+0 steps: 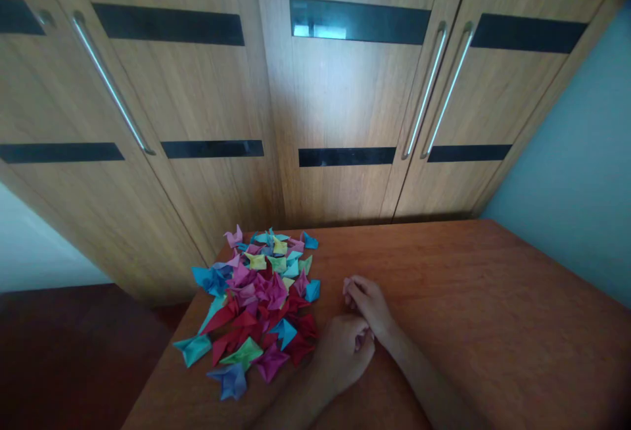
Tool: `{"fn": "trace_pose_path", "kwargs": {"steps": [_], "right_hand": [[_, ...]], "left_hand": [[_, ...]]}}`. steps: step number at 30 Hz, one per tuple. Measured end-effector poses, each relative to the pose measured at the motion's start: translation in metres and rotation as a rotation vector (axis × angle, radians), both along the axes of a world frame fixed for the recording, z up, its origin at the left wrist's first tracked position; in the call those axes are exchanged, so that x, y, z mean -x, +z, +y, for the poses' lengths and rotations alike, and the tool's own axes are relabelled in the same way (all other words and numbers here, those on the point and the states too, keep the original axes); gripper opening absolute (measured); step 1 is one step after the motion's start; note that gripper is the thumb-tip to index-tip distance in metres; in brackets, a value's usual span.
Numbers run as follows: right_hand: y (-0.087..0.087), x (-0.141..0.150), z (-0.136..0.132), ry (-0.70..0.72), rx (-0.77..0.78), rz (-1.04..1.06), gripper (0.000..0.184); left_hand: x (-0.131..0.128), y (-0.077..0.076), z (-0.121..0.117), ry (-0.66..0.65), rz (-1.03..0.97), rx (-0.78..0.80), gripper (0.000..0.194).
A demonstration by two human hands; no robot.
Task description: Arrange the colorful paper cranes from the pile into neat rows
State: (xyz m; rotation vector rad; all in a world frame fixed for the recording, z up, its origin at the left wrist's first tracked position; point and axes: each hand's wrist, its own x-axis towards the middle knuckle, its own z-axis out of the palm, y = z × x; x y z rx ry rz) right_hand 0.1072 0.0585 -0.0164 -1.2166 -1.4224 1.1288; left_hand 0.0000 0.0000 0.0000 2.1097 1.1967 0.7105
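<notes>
My left hand [344, 352] rests on the tabletop, its fingers curled in, with nothing showing in it. Against it lies my right hand [369, 303], also closed, the two touching near the left knuckles. Just left of my hands spreads a heap of folded paper pieces in many colours. Among them are a dark red folded paper piece [236, 338], a magenta one [271, 361], a bright blue one [284, 333], a green one [245, 353] and a periwinkle one [231, 380] nearest me. The undersides of both hands are hidden.
The brown wooden table [473, 298] ends on the left just beyond the paper heap. Behind it stands a wooden wardrobe [340, 101] with dark strips and long metal handles. A pale blue wall [576, 167] borders the right side.
</notes>
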Motion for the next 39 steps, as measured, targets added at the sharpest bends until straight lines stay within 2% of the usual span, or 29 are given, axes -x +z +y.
{"fn": "trace_pose_path", "kwargs": {"steps": [5, 27, 39], "right_hand": [[-0.0038, -0.0003, 0.0011, 0.0, -0.026, -0.003, 0.036], [-0.0008, 0.0002, -0.0005, 0.005, -0.008, 0.001, 0.038], [-0.0006, 0.0006, -0.0011, 0.004, -0.025, -0.044, 0.036]], "left_hand": [[-0.0003, 0.0003, 0.0002, -0.004, -0.016, 0.0, 0.015], [0.0, 0.0025, 0.0007, 0.0, -0.029, 0.031, 0.016], [-0.0003, -0.0029, -0.0008, 0.014, -0.023, 0.015, 0.016]]}}
